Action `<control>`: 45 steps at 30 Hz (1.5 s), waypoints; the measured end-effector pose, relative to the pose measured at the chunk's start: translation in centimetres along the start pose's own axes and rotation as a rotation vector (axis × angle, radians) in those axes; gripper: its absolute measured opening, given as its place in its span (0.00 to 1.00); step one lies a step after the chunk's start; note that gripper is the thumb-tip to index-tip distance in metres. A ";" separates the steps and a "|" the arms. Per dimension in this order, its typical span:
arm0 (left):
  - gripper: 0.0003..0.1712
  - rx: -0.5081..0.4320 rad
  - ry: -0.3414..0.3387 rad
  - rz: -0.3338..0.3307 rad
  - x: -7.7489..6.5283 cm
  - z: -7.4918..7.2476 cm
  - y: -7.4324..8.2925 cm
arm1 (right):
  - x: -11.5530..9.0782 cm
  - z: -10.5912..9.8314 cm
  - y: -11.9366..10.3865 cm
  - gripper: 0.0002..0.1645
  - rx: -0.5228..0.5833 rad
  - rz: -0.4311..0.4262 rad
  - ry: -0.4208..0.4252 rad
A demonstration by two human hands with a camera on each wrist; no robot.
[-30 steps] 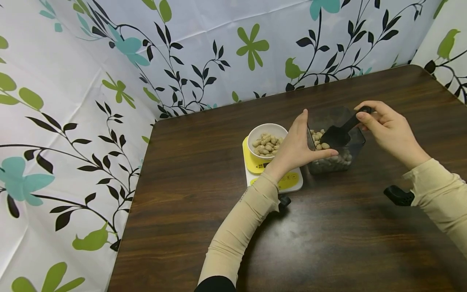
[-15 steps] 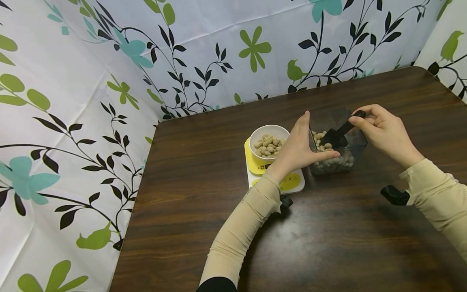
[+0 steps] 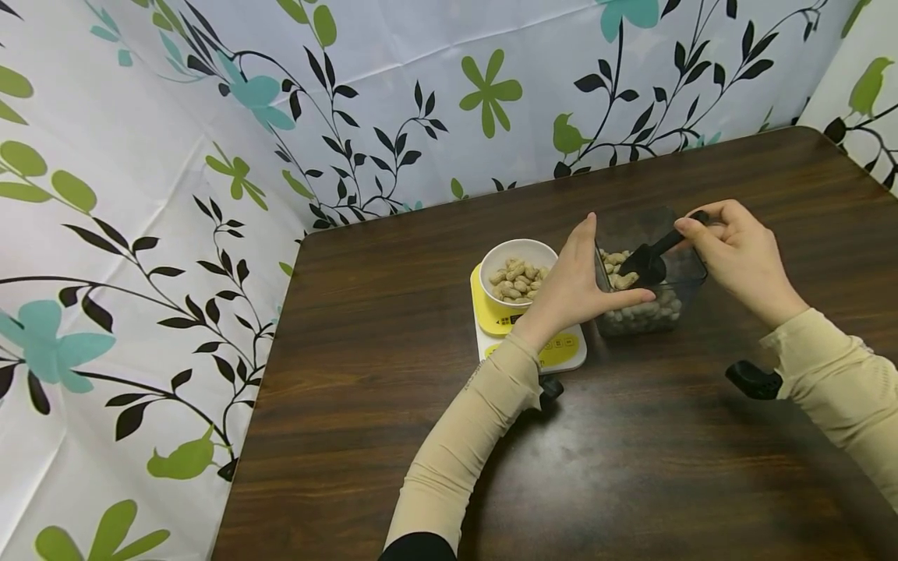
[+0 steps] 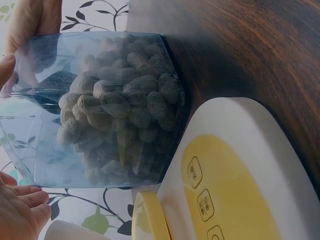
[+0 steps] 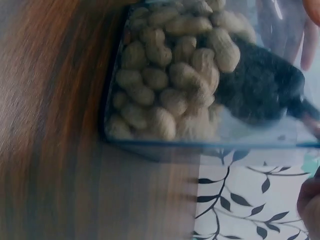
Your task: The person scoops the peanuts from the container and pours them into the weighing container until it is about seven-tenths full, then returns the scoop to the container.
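Observation:
A black scoop (image 3: 645, 263) is held by its handle in my right hand (image 3: 740, 253), thumb and fingers pinching it. Its blade dips among peanuts in a clear plastic container (image 3: 691, 273), with one peanut at its lip. Through the wall in the right wrist view, the dark scoop blade (image 5: 262, 82) lies against unshelled peanuts (image 5: 175, 75). My left hand (image 3: 571, 276) is spread at the container's near left corner, fingers straight along the side and thumb extended across the front. In the left wrist view its fingers (image 4: 27, 202) lie by the container wall.
Left of the container, a white bowl (image 3: 484, 273) with peanuts stands on a yellow and white kitchen scale (image 3: 571, 354). My left forearm crosses in front of the scale. Patterned cloth (image 3: 421, 101) hangs behind the brown table (image 3: 351, 351).
The scoop has shifted slightly left and tilted within the peanuts, and a peanut now sits at its lip. My right hand moved a little with it; the left hand stays against the container.

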State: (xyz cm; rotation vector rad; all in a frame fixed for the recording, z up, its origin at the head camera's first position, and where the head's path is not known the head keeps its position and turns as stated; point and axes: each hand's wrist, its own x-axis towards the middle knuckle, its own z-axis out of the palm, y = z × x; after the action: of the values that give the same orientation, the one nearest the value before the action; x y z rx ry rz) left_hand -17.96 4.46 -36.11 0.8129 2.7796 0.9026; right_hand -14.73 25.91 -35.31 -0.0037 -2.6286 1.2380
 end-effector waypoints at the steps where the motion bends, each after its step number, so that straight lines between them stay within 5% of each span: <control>1: 0.69 -0.001 -0.001 0.001 0.0 0.0 0.0 | 0.0 -0.1 0.1 0.24 0.002 -0.007 -0.007; 7: 0.69 -0.007 0.002 0.006 0.0 -0.2 -0.1 | -0.1 -0.4 0.5 0.08 0.037 -0.081 -0.054; 18: 0.68 -0.028 -0.001 0.007 -0.1 0.0 0.0 | 0.0 0.0 0.5 0.25 0.010 -0.009 -0.055; 26: 0.68 -0.012 -0.002 0.004 -0.1 0.0 0.0 | -0.1 0.1 0.5 0.08 0.251 0.075 -0.018; 40: 0.69 -0.029 0.003 0.013 -0.2 0.1 0.0 | -0.4 0.3 0.7 0.06 0.509 0.088 0.081; 45: 0.69 -0.038 0.007 0.015 -0.1 0.1 -0.1 | -0.6 0.4 0.6 0.06 0.423 0.031 0.024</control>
State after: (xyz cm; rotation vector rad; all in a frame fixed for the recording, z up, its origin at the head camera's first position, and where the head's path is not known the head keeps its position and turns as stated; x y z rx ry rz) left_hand -17.84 4.40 -36.28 0.8279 2.7566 0.9591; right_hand -14.25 25.92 -36.18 0.0135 -2.3023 1.7657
